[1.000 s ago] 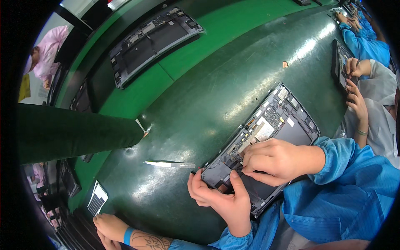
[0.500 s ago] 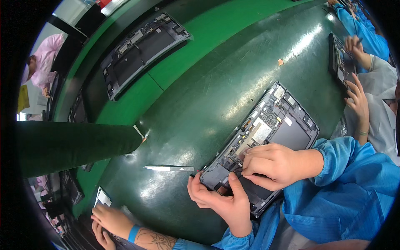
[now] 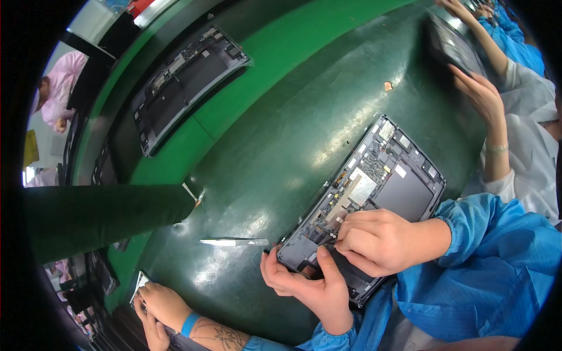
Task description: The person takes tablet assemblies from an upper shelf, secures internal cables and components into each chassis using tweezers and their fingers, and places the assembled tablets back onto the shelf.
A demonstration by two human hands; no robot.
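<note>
An opened, flat grey device chassis with a bare circuit board lies slantwise on the bench. My left hand grips its near left corner, thumb on top and fingers round the outer edge. Bent over the lower part of the board, my right hand has its fingertips pinched together against the inside. Whatever it may hold is hidden under the fingers. Metal tweezers rest on the bench, left of the chassis and apart from both hands.
A green belt runs behind the bench, carrying another opened chassis. A dark green post juts in from the left. Co-workers handle devices at upper right and lower left, one with a tattooed forearm. An orange scrap lies farther back.
Both my hands keep almost the same hold. At upper right, a co-worker has lifted and tilted a device. The lower-left co-worker's hands have come closer together over a white-edged piece.
</note>
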